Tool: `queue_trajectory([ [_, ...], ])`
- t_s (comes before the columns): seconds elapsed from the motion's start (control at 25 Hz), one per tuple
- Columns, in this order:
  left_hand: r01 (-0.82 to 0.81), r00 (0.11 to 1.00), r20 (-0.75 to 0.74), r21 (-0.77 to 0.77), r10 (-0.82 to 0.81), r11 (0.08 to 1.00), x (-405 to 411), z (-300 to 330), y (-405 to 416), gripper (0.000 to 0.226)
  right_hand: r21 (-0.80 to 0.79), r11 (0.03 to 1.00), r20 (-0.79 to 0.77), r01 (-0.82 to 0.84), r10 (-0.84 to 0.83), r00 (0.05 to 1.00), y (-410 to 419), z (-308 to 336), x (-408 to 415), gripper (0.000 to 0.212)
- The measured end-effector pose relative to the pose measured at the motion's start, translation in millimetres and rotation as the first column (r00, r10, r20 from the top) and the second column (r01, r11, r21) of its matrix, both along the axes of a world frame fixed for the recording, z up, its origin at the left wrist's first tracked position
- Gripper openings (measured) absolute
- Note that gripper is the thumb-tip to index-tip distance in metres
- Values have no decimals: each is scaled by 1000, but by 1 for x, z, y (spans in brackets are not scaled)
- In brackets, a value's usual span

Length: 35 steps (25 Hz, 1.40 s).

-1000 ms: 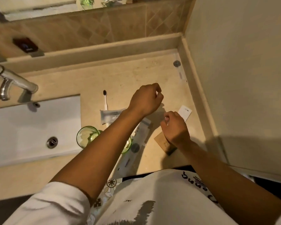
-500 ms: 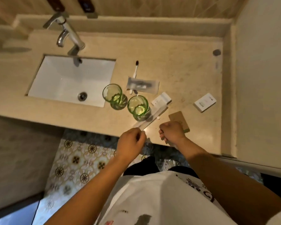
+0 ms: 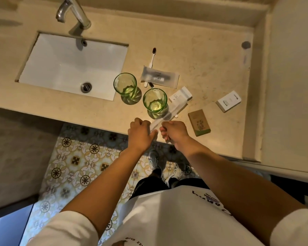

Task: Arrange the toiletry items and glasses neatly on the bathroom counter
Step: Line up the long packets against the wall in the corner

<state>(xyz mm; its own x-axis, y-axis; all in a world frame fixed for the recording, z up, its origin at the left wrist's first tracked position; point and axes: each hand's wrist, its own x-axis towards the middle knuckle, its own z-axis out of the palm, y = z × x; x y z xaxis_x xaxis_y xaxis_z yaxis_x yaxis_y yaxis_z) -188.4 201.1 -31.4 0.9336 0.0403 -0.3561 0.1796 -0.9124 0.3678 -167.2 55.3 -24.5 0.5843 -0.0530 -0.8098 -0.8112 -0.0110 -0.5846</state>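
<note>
Two green glasses [image 3: 125, 86] [image 3: 155, 99] stand upright near the counter's front edge, right of the sink. A long clear plastic sachet [image 3: 169, 113] slants from beside the second glass down to my hands. My left hand [image 3: 141, 133] and my right hand [image 3: 173, 132] both pinch its near end at the counter edge. A bare toothbrush [image 3: 153, 56] lies behind a flat clear packet [image 3: 160, 76]. A small white box [image 3: 180, 95], a brown soap box [image 3: 199, 122] and a white box [image 3: 228, 101] lie further right.
The white sink [image 3: 60, 64] with its drain and the chrome tap [image 3: 73, 10] take up the counter's left. The beige counter [image 3: 212, 59] ends at a wall on the right, with a grey round spot [image 3: 246, 44] near the corner. Patterned floor tiles lie below.
The view has pulled back and down from the counter's corner. My hands came from over the counter to its front edge and now both pinch the clear sachet's end.
</note>
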Motion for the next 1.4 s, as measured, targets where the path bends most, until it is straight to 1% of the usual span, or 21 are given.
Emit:
queue_trajectory([
  [0.08,64,998,-19,50,-63,997,2,1,-3,45,-12,1000,-4,12,-12,1000,5,-3,2,23],
  [0.16,122,992,-23,63,-120,991,-1,1,-8,40,-69,997,4,32,-32,999,5,-6,-1,23],
  [0.24,129,991,-27,4,-129,992,-4,3,-16,36,-107,992,27,60,-58,998,0,-8,-8,24],
  [0.32,131,991,-18,-42,-132,990,-6,8,-27,34,-182,981,62,67,-56,997,-9,-6,-13,23],
  [0.4,169,986,7,-95,-169,981,-4,17,-45,31,-262,962,106,76,-50,993,-21,0,-15,19],
  [0.52,224,975,35,-209,-222,952,4,35,-80,26,-306,944,190,119,-62,980,-44,17,-11,20],
  [0.6,194,981,42,-268,-190,944,14,46,-104,26,-346,927,272,145,-49,961,-65,30,-8,18],
  [0.68,133,991,57,-340,-121,931,25,57,-128,22,-363,916,365,171,-30,931,-87,43,-4,14],
  [0.76,31,999,41,-413,-15,910,39,65,-146,15,-363,916,430,170,2,903,-104,53,3,15],
  [0.8,-28,999,6,-445,35,895,48,69,-154,13,-361,916,452,174,9,892,-112,57,6,15],
  [0.88,-173,984,-125,-531,126,830,65,75,-166,15,-348,916,487,199,-5,873,-123,62,16,17],
  [0.96,-304,951,-248,-629,186,716,85,81,-175,13,-337,907,509,254,-51,859,-132,63,29,17],
  [1.0,-338,940,-276,-662,201,669,95,83,-177,12,-352,895,514,274,-59,856,-134,62,36,17],
  [1.04,-349,936,-286,-678,205,647,106,84,-178,13,-391,877,519,280,-41,854,-135,60,42,17],
  [1.12,-342,937,-300,-695,177,633,128,83,-180,17,-501,829,507,248,49,860,-135,57,54,24],
  [1.16,-337,938,-310,-699,158,631,139,80,-181,20,-519,819,486,242,50,872,-136,56,59,27],
  [1.2,-333,938,-318,-702,140,630,149,79,-182,21,-501,829,458,249,10,889,-137,55,64,25],
  [1.28,-322,936,-336,-701,104,637,173,74,-181,20,-436,854,399,285,-100,911,-137,52,75,10],
  [1.4,-301,934,-352,-695,57,653,213,69,-184,16,-342,877,348,338,-216,912,-142,47,98,12],
])
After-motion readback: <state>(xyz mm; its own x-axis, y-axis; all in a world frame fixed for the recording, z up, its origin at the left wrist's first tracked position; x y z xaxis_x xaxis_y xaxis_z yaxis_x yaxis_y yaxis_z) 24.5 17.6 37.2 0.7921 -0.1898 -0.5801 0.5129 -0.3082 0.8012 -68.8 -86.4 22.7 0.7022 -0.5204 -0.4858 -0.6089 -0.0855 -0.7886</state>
